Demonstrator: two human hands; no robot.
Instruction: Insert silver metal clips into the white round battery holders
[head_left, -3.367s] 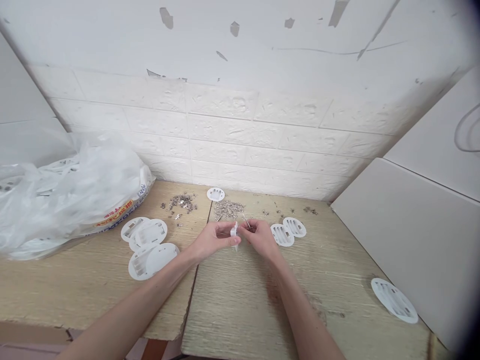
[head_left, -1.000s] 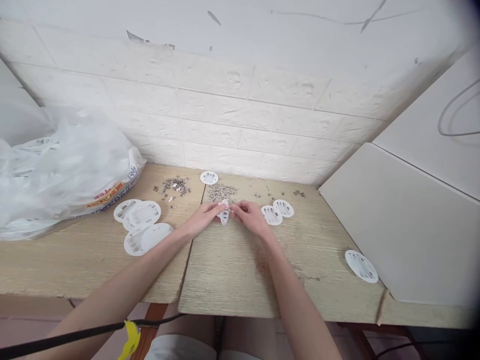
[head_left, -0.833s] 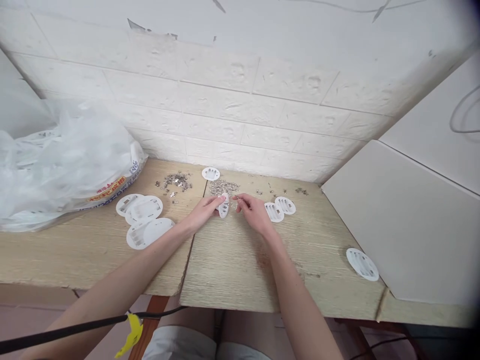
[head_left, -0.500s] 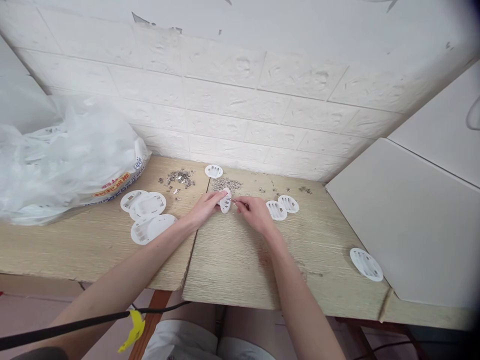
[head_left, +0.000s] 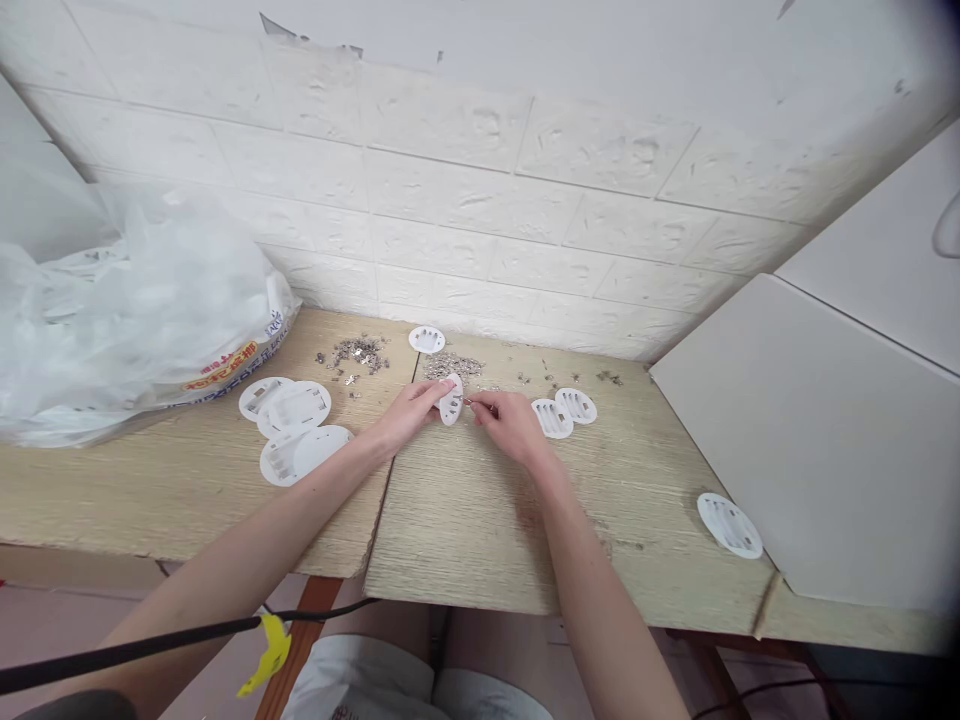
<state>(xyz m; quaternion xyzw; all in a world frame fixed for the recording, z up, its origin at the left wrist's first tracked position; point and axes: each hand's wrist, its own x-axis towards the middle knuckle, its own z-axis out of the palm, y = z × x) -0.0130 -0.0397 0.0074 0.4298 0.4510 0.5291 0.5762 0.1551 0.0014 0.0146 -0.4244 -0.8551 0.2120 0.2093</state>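
Note:
My left hand (head_left: 414,412) grips a round white plastic piece (head_left: 451,400), which is tilted on its edge above the table. Just to its right, my right hand (head_left: 507,418) pinches a small metal part (head_left: 469,403) close to the face of the piece. Behind my hands lies a pile of small metal parts (head_left: 454,366), with a second, darker pile (head_left: 360,352) to the left. One white disc (head_left: 427,340) rests by the wall, and two overlapping discs (head_left: 553,418) lie right of my right hand.
Several white discs (head_left: 298,408) overlap left of my left forearm. A large plastic bag (head_left: 150,310) fills the left side. A lone disc (head_left: 729,525) lies beside a white panel (head_left: 810,440) at right. A black cable (head_left: 187,636) with a yellow tag crosses the lower left.
The view has shifted very slightly. Both hands keep nearly the same places, and the white piece is still in my left hand.

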